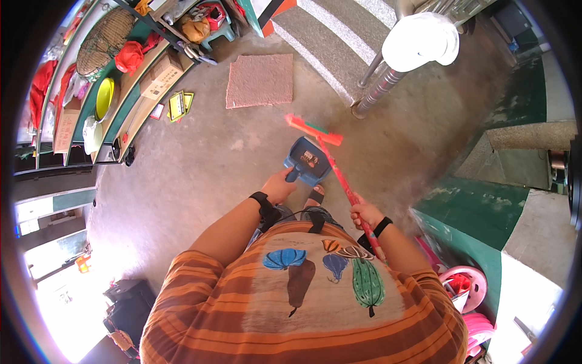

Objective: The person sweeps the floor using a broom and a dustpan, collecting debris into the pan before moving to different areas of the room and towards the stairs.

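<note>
Sweeping into a dustpan on the concrete floor (pixel 200 164).
Left hand (pixel 280 187) grips the blue dustpan (pixel 306 161) handle; right hand (pixel 364 214) is closed around the red broom (pixel 327 151) stick.

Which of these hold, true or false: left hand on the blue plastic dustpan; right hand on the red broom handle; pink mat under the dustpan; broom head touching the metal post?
1. The left hand grips the blue plastic dustpan by its handle. True.
2. The right hand holds the red-handled broom. True.
3. The pink square mat lies under the dustpan. False: it lies apart, farther off on the concrete floor.
4. The broom head touches the shiny metal post. False: there is a gap.
</note>
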Available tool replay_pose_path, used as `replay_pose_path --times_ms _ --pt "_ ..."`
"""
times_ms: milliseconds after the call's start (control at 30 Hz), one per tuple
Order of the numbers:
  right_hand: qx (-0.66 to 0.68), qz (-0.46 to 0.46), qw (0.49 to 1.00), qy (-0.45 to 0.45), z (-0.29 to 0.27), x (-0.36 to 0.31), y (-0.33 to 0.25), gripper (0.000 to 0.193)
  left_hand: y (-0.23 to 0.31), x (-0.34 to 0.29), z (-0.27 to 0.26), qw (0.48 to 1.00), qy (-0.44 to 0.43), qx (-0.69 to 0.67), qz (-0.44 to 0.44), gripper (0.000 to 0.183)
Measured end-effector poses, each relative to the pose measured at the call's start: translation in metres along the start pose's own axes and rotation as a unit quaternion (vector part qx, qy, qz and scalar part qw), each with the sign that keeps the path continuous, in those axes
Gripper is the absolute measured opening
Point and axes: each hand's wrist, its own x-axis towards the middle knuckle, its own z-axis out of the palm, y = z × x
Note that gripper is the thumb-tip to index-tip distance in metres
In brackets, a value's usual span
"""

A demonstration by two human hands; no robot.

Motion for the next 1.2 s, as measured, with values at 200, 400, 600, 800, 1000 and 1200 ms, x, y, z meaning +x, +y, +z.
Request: replay_pose_path --times_ms 200,400,600,800,1000,1200 --pt "0.027 0.046 0.997 -0.052 0.014 -0.023 0.026 0.069 -0.015 -0.001 -0.016 0.999 0.004 0.039 0.014 0.061" --pt "-0.038 -0.017 0.999 -0.02 0.05 -0.008 0.006 0.069 -0.025 -0.023 -0.05 1.0 0.024 -0.016 -0.002 0.062" --pt "-0.108 -0.108 0.988 -0.012 0.106 0.073 -0.04 0.068 -0.051 -0.05 -0.105 0.997 0.055 -0.062 0.004 0.062" --pt "-0.146 -0.097 0.984 0.01 0.141 0.129 -0.002 0.076 -0.08 -0.049 -0.139 0.994 0.056 -0.088 0.014 0.063" --pt "-0.082 0.019 0.996 -0.034 0.191 0.068 0.043 0.073 -0.098 -0.05 -0.159 0.994 0.064 -0.088 0.018 0.065" --pt "-0.039 -0.019 0.998 -0.045 0.214 0.046 0.046 0.063 -0.101 -0.072 -0.165 0.992 0.062 -0.109 0.015 0.066"
